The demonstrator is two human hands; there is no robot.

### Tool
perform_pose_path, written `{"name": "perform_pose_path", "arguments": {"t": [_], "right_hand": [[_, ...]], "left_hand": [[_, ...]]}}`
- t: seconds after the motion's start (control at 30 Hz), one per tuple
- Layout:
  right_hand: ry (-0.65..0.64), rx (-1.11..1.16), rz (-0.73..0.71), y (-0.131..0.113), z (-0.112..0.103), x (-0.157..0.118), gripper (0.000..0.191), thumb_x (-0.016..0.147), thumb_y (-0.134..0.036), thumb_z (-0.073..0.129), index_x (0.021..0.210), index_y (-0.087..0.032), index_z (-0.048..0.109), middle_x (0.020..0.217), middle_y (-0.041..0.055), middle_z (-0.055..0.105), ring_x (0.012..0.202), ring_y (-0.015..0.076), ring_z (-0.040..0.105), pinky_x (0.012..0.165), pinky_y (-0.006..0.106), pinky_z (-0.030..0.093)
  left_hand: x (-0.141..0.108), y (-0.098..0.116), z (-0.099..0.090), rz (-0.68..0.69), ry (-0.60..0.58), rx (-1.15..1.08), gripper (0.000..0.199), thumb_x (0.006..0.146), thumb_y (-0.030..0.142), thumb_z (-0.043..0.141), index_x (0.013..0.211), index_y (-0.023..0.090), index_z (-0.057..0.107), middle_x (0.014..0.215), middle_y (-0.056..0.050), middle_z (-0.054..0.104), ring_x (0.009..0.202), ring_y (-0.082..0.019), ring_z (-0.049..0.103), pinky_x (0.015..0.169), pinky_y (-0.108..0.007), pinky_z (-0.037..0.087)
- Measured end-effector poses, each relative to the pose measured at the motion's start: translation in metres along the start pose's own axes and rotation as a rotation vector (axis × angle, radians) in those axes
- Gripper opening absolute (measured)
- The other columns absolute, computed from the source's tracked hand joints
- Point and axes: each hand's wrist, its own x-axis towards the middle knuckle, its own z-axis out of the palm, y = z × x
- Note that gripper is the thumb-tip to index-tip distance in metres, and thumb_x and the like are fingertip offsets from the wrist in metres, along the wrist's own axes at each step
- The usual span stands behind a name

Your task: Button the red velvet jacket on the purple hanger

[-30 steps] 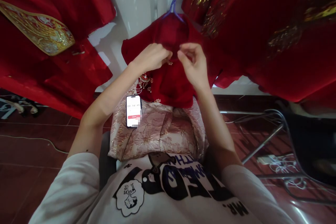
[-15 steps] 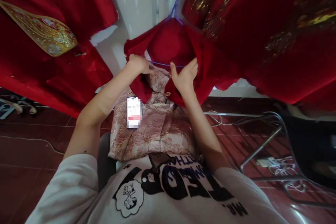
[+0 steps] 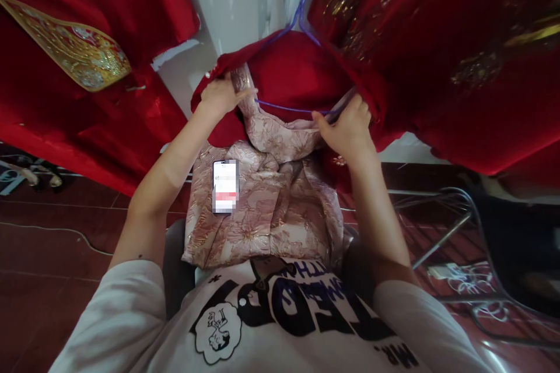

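Note:
A red garment (image 3: 297,67) hangs spread on a blue-purple hanger (image 3: 301,109), its front parted. A pink floral brocade dress (image 3: 284,139) shows inside the opening, and its lower part lies over my lap. My left hand (image 3: 220,97) is closed on the left front edge of the red garment, thumb stretched across the dress's strap. On the opposite side, my right hand (image 3: 350,127) is closed on the right front edge, its thumb near the hanger bar and the dress's top edge. Some fingertips are hidden by cloth.
A phone (image 3: 224,186) with a lit screen rests on the dress. Red garments with gold decoration (image 3: 100,64) hang on both sides. At right stands a black chair (image 3: 516,233) with metal legs, near white cables (image 3: 470,280) on the dark red floor.
My hands have moved apart, left hand leftward and right hand rightward, opening the red garment wider. More of the pink dress's neckline and strap now shows.

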Motion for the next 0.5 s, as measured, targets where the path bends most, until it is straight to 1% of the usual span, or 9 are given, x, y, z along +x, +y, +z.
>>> {"name": "perform_pose_path", "arguments": {"t": [0.07, 0.1, 0.17, 0.23, 0.3, 0.37, 0.43, 0.47, 0.5], "right_hand": [[-0.041, 0.0, -0.03, 0.003, -0.011, -0.001, 0.097, 0.093, -0.073, 0.053, 0.153, 0.001, 0.038, 0.139, 0.0367, 0.05, 0.136, 0.0534, 0.048, 0.112, 0.075, 0.033], [-0.059, -0.005, -0.05, 0.005, -0.017, -0.001, 0.097, 0.093, -0.073, 0.054, 0.154, 0.001, 0.038, 0.14, 0.0363, 0.05, 0.136, 0.053, 0.048, 0.112, 0.074, 0.034], [-0.093, -0.037, -0.097, 0.011, -0.033, -0.001, 0.097, 0.092, -0.072, 0.056, 0.156, -0.002, 0.036, 0.144, 0.0346, 0.049, 0.139, 0.0516, 0.046, 0.115, 0.071, 0.033], [-0.11, -0.081, -0.118, 0.017, -0.045, 0.0, 0.097, 0.092, -0.071, 0.057, 0.158, -0.004, 0.036, 0.148, 0.0334, 0.047, 0.143, 0.0507, 0.043, 0.119, 0.068, 0.031], [-0.103, -0.103, -0.101, 0.019, -0.048, 0.0, 0.098, 0.091, -0.072, 0.057, 0.159, -0.004, 0.036, 0.153, 0.0334, 0.043, 0.147, 0.0513, 0.038, 0.121, 0.068, 0.029], [-0.081, -0.099, -0.061, 0.016, -0.041, -0.001, 0.103, 0.09, -0.074, 0.058, 0.158, -0.001, 0.034, 0.157, 0.0359, 0.036, 0.149, 0.0534, 0.033, 0.121, 0.071, 0.025], [-0.072, -0.066, -0.036, 0.006, -0.024, -0.006, 0.11, 0.089, -0.076, 0.057, 0.159, 0.005, 0.029, 0.16, 0.0392, 0.029, 0.152, 0.0554, 0.028, 0.12, 0.075, 0.022], [-0.08, -0.029, -0.049, 0.0, -0.014, -0.011, 0.113, 0.089, -0.078, 0.055, 0.161, 0.004, 0.026, 0.162, 0.0389, 0.026, 0.154, 0.0549, 0.024, 0.12, 0.076, 0.021], [-0.099, 0.029, -0.082, -0.006, -0.004, -0.016, 0.112, 0.089, -0.08, 0.052, 0.163, 0.0, 0.023, 0.165, 0.0361, 0.025, 0.156, 0.0536, 0.021, 0.12, 0.076, 0.022]], "left_hand": [[-0.001, -0.001, 0.002, -0.104, 0.058, -0.043, 0.101, 0.088, 0.09, 0.043, 0.155, 0.015, 0.05, 0.136, -0.023, 0.067, 0.138, -0.045, 0.055, 0.112, -0.053, 0.046], [-0.001, -0.001, 0.002, -0.123, 0.069, -0.058, 0.102, 0.087, 0.09, 0.044, 0.156, 0.015, 0.049, 0.141, -0.024, 0.065, 0.139, -0.045, 0.054, 0.112, -0.054, 0.045], [-0.002, -0.001, 0.002, -0.134, 0.066, -0.08, 0.103, 0.086, 0.091, 0.044, 0.158, 0.017, 0.048, 0.147, -0.023, 0.06, 0.141, -0.046, 0.052, 0.112, -0.055, 0.044], [-0.002, 0.0, 0.002, -0.129, 0.057, -0.095, 0.105, 0.084, 0.093, 0.042, 0.158, 0.019, 0.048, 0.149, -0.022, 0.059, 0.143, -0.046, 0.049, 0.113, -0.056, 0.042], [0.0, 0.002, 0.003, -0.126, 0.053, -0.104, 0.108, 0.082, 0.096, 0.037, 0.158, 0.02, 0.047, 0.148, -0.019, 0.059, 0.146, -0.045, 0.044, 0.114, -0.057, 0.039], [0.002, 0.005, 0.004, -0.135, 0.061, -0.106, 0.111, 0.081, 0.099, 0.033, 0.158, 0.02, 0.046, 0.149, -0.017, 0.058, 0.15, -0.044, 0.036, 0.115, -0.058, 0.037], [0.003, 0.008, 0.005, -0.131, 0.093, -0.119, 0.112, 0.079, 0.1, 0.032, 0.155, 0.02, 0.049, 0.152, -0.018, 0.055, 0.153, -0.045, 0.03, 0.114, -0.059, 0.036], [0.002, 0.01, 0.005, -0.123, 0.113, -0.131, 0.113, 0.077, 0.101, 0.033, 0.153, 0.02, 0.052, 0.153, -0.019, 0.053, 0.153, -0.046, 0.027, 0.113, -0.06, 0.036], [0.001, 0.012, 0.005, -0.117, 0.126, -0.142, 0.113, 0.076, 0.101, 0.034, 0.151, 0.019, 0.054, 0.153, -0.02, 0.053, 0.154, -0.047, 0.025, 0.113, -0.061, 0.035]]}}
